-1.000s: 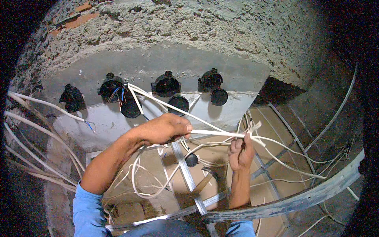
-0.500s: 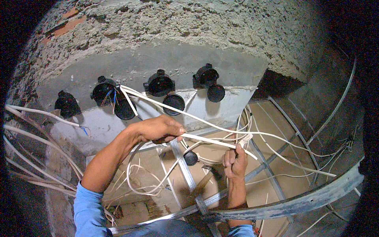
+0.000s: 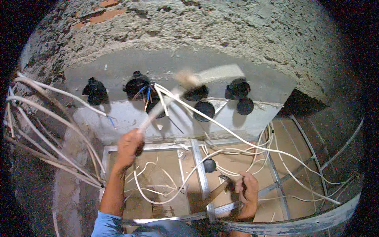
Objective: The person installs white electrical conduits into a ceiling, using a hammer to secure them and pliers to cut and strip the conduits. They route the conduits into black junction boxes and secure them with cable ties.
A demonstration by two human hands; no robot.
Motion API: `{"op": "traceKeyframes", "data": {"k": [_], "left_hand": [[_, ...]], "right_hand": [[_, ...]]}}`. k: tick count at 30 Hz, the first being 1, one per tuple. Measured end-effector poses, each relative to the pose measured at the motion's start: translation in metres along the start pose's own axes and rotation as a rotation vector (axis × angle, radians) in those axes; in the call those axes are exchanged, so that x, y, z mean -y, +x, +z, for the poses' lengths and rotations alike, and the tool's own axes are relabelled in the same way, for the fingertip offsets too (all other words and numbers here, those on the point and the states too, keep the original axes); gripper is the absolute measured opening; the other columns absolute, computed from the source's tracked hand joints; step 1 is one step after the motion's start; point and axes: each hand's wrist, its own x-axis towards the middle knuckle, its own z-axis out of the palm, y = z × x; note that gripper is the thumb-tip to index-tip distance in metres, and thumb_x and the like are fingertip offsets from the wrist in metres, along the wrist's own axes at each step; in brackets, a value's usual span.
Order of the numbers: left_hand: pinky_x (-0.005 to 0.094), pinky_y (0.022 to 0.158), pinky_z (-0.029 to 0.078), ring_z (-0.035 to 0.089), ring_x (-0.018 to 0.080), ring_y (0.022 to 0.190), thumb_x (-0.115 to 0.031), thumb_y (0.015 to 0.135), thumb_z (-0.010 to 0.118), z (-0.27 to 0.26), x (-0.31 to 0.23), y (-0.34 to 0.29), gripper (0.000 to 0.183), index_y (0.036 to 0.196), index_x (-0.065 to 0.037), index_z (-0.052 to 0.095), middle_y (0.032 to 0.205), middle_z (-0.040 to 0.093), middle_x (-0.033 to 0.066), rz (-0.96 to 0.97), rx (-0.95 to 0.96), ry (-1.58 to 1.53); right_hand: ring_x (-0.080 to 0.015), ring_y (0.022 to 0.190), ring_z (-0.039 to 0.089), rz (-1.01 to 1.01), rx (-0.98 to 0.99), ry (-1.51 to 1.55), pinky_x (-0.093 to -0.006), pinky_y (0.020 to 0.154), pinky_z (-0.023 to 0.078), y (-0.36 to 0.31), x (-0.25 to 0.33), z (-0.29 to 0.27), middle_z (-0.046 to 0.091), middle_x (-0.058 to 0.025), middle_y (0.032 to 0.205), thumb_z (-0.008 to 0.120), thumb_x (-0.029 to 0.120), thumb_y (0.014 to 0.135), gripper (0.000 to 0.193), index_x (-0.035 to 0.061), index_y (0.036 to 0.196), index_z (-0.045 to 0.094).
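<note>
My left hand (image 3: 130, 148) is closed round a white cable (image 3: 160, 108). The cable's free end swings up in front of the wall, smeared by motion; a pale blurred band by the black boxes seems part of it. Below the hand the same cable hangs in a loop (image 3: 156, 202). Lower right, my right hand (image 3: 248, 189) has loosely bent fingers, and I see nothing held in them. It is nearest to a hammer (image 3: 215, 192) with a wooden handle, lying below. Several black round wall boxes (image 3: 136, 87) sit in the wall, one with blue and copper wires (image 3: 148, 94) sticking out.
More white cables bunch at the left (image 3: 59, 136), one ending in bare blue wires. A long white cable (image 3: 237, 136) runs from the wall to the lower right. Metal profiles (image 3: 201, 173) cross the boards below. A curved grey bar (image 3: 300, 223) spans the near right.
My left hand has moved left, and the cable end has swung from pointing right to up over the wall. My right hand has dropped away from the cable. The whole view has shifted.
</note>
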Motion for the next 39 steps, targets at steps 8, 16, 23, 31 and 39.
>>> {"op": "traceKeyframes", "data": {"k": [8,16,23,31,39], "left_hand": [[0.0213,0.039,0.02,0.023,0.0056,0.048,-0.044,0.099,0.049,-0.067,-0.09,-0.028,0.036,0.08,-0.014,0.04,0.061,0.026,-0.0049,0.513,-0.446,-0.6],[0.0234,0.042,0.014,0.019,0.0068,0.05,-0.05,0.095,0.054,-0.049,-0.135,-0.001,0.04,0.077,-0.016,0.044,0.058,0.024,-0.0053,0.865,-0.135,-0.842],[0.0248,0.041,0.014,0.019,0.0073,0.049,-0.049,0.092,0.058,-0.006,-0.138,0.007,0.04,0.074,-0.016,0.045,0.057,0.025,-0.0062,0.866,0.067,-1.056],[0.0236,0.039,0.016,0.019,0.006,0.046,-0.036,0.096,0.055,-0.031,-0.148,-0.046,0.032,0.074,-0.017,0.041,0.056,0.027,-0.0066,0.864,0.225,-1.037],[0.0245,0.04,0.021,0.021,0.007,0.044,-0.045,0.098,0.048,0.001,-0.094,-0.081,0.035,0.079,-0.017,0.041,0.054,0.03,-0.0056,0.919,0.01,-0.944]], "right_hand": [[-0.0109,0.055,0.047,0.155,-0.752,0.191,-0.0273,0.049,0.039,-0.064,-0.042,-0.05,0.045,0.0022,0.064,0.058,0.032,0.094,0.024,0.009,0.101,0.059],[-0.0292,0.085,0.052,-0.493,-0.855,-0.078,-0.0395,0.074,0.045,-0.182,-0.008,-0.009,0.052,-0.0175,0.095,0.059,0.028,0.091,0.03,0.0082,0.114,0.053],[-0.0434,0.111,0.057,-0.451,0.383,-0.892,-0.049,0.093,0.049,-0.094,-0.093,0.144,0.053,-0.0321,0.124,0.059,0.023,0.089,0.051,0.0071,0.136,0.045],[-0.0407,0.086,0.065,-0.199,0.399,-1.286,-0.0514,0.073,0.052,0.026,-0.096,0.224,0.065,-0.0203,0.105,0.057,0.02,0.088,0.03,0.0074,0.115,0.06],[-0.0428,0.087,0.064,-0.203,0.093,-1.369,-0.0517,0.076,0.051,0.125,-0.083,0.197,0.066,-0.0211,0.094,0.061,0.021,0.087,0.025,0.0041,0.105,0.063]]}}
